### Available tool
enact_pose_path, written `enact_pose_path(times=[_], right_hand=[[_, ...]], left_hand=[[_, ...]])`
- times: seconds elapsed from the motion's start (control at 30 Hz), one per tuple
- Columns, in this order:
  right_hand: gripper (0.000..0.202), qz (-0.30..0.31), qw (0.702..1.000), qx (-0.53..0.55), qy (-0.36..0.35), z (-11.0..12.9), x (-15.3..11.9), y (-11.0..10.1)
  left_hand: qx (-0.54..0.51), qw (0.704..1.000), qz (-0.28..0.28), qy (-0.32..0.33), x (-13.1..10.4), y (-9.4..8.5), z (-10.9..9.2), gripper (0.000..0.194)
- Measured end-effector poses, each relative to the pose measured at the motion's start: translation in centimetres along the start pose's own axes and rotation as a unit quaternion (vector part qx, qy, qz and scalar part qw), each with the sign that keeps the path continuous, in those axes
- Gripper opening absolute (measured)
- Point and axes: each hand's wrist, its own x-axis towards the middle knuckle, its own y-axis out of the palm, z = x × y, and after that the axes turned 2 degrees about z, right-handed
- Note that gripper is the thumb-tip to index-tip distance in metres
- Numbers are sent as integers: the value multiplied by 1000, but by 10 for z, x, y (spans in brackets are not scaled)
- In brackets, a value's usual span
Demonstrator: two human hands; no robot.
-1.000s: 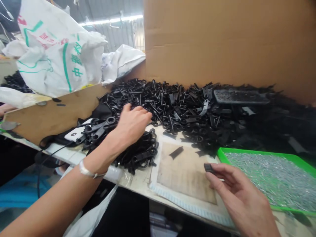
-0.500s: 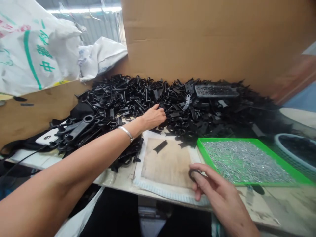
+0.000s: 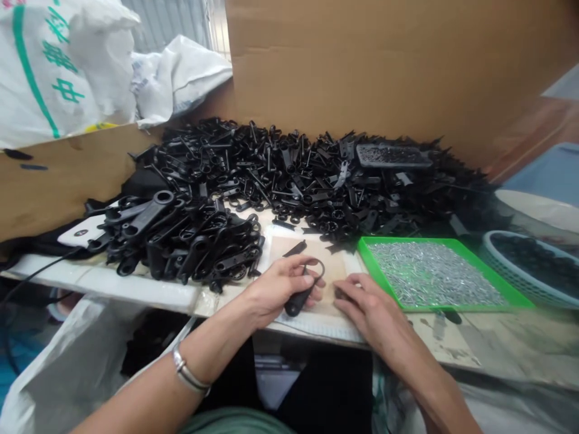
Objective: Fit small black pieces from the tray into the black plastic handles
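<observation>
My left hand [image 3: 283, 286] is closed around a black plastic lever with a ring end [image 3: 298, 302], its loop upward and its rounded end downward. Beside it, my right hand [image 3: 373, 304] pinches a small black ring [image 3: 339, 293], mostly hidden by the fingers. Both hands are over a worn board [image 3: 332, 256] at the table's front edge. On that board, behind the left hand, lies a flat black piece [image 3: 296, 248]. A heap of similar black levers [image 3: 199, 241] sits left of the board.
A large mound of black plastic parts [image 3: 280, 163] fills the back, against a cardboard wall [image 3: 384, 66]. On the right are a green tray [image 3: 465, 244] of small metal pins and a pale blue basket [image 3: 495, 259] of dark parts. White sacks [image 3: 181, 72] stand back left.
My left hand has come back from the mound to the board with a black lever in it. The right hand has moved slightly up and nearer to it. The view has tilted down.
</observation>
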Motion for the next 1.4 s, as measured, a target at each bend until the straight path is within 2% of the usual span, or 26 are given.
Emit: enact_pose_path(times=[0.1,0.2,0.27,0.4,0.53,0.6,0.67,0.77,0.87,0.97,1.1,1.23,1.3,1.4], right_hand=[[18,-35,999,23,23,1,1,-10],[25,-102,982,153,35,17,6,-17],[22,-127,968,215,16,32,11,-15],[16,-159,967,195,-26,50,21,3],[14,-165,968,187,-21,48,24,14],[13,-157,969,189,-24,46,25,13],[12,-148,971,188,-30,47,25,11],[14,-149,971,180,-40,52,23,9],[18,-163,969,184,-40,55,20,9],[20,-129,967,222,-5,53,13,9],[28,-28,951,303,51,47,8,2],[33,108,922,363,81,49,9,-1],[42,124,913,375,104,55,12,2],[43,89,913,378,120,65,20,5]], left_hand=[[-82,997,-12,-8,-1,-5,9,33],[-86,996,1,-3,-3,-7,12,24],[-88,996,16,8,-4,-7,14,20],[-91,994,39,34,-6,-8,17,25],[-70,995,48,60,-7,-9,18,30],[-37,994,52,83,-8,-9,19,31],[40,991,50,117,-9,-10,21,32],[180,969,31,169,-12,-12,21,34],[255,949,7,184,-16,-15,21,32],[270,948,-4,166,-21,-17,21,30],[213,969,27,120,-29,-18,23,35],[143,986,67,61,-33,-16,28,44],[150,986,42,55,-32,-17,30,47],[244,967,-14,67,-32,-22,24,46]])
